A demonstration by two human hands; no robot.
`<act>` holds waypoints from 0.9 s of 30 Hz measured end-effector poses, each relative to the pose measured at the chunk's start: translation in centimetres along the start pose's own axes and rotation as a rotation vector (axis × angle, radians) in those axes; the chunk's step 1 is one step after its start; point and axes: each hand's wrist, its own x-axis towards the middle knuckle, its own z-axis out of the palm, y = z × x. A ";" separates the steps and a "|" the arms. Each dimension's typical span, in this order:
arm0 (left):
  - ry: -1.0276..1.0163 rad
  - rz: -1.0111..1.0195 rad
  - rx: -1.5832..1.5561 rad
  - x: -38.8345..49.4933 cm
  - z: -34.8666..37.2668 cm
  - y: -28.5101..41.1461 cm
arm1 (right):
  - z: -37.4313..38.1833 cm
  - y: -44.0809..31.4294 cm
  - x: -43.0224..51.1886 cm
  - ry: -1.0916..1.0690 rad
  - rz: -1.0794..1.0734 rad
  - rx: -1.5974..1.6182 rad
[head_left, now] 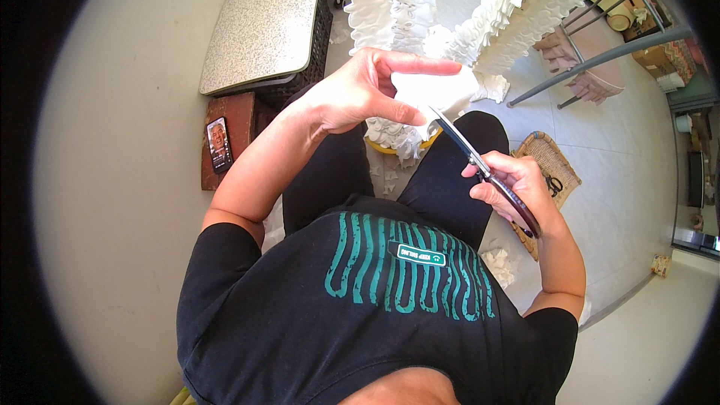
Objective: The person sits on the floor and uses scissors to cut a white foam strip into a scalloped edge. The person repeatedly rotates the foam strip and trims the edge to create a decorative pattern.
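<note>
My left hand [360, 90] pinches a white piece of soft sheet material [433, 87] between the thumb and an outstretched index finger. Scissors with dark red handles [512, 202] are gripped in my right hand [520, 177]. Their blades [458, 138] point up and left, with the tips at the piece's lower edge beside my left thumb. Whether the tips are cutting into it is unclear in the glare. Below the piece, a frilly white heap [388, 134] rests over a yellow rim [381, 148] between my knees. Long scalloped white strips [371, 5] rise beyond my hands.
A speckled board [267, 22] tops a black crate [322, 34]. At left, a phone [219, 145] lies on a red-brown wooden surface [239, 109]. Beside my right leg, a woven basket [557, 157] holds black-handled scissors [554, 183]. White scraps [499, 265] lie nearby. Grey metal tubing [596, 62] stands at right.
</note>
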 end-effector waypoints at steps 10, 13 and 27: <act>-0.003 0.002 0.040 0.0 0.0 -0.1 | 0.1 0.1 -0.3 0.029 -0.056 -0.082; -0.001 -0.015 0.107 -0.1 -0.5 -0.3 | 0.2 0.8 -0.4 0.029 -0.055 -0.069; 0.494 0.237 -0.416 1.9 1.8 -3.2 | 7.1 3.5 2.7 0.144 -0.117 0.582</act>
